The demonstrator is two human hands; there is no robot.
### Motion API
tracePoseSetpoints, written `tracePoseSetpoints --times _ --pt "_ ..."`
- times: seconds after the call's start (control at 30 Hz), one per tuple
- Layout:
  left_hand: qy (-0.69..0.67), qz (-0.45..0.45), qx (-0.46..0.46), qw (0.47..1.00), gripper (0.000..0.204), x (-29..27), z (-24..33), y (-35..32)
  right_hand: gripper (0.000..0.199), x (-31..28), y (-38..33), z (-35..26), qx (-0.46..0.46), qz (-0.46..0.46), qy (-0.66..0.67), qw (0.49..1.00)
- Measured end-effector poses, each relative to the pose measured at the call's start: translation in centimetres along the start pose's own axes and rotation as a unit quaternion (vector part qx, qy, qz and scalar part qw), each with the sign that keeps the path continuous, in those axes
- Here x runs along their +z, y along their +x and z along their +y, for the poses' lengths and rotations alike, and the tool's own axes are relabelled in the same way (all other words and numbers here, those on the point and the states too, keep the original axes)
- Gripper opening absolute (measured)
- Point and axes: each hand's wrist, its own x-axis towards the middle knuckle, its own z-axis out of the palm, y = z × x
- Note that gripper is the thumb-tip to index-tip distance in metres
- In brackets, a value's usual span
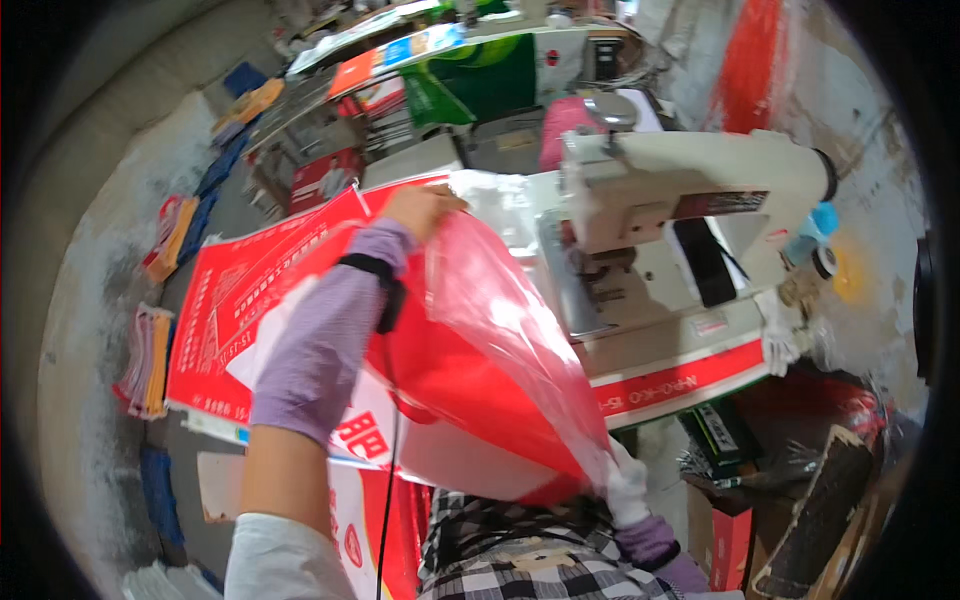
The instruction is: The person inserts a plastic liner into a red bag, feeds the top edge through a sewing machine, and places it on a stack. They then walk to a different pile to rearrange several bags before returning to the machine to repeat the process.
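My left hand (424, 208), in a purple sleeve with a black wrist strap, grips the far top edge of a red woven sack (440, 370) with a clear plastic liner (500, 300) inside it. The sack lies across the table in front of a cream sewing machine (690, 185). My right hand (628, 485), in a white glove, clutches the near end of the liner and sack close to my checked shirt. The sack stretches taut between both hands.
A stack of flat red printed sacks (240, 300) lies at the left on the table. The sewing machine's table edge (680, 380) has a red strip. Cardboard boxes and dark clutter (800, 480) sit at the lower right. Bundles of sacks (150, 360) lie on the floor at the left.
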Motion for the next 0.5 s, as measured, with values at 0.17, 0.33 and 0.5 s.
tracePoseSetpoints --times 0.17,0.33,0.5 --pt "-0.248 -0.062 0.018 0.967 0.022 10.0 6.0 6.7 0.033 -6.7 -7.9 -0.5 -0.148 0.176 -0.080 0.970" --pt "-0.125 0.022 0.133 0.983 0.026 11.9 11.6 7.1 0.035 -7.1 -7.9 9.1 -0.106 0.036 -0.219 0.969" --pt "-0.054 -0.127 0.110 0.984 0.028 9.1 11.4 6.4 0.030 -7.0 -11.1 9.8 0.030 -0.013 0.038 0.999"
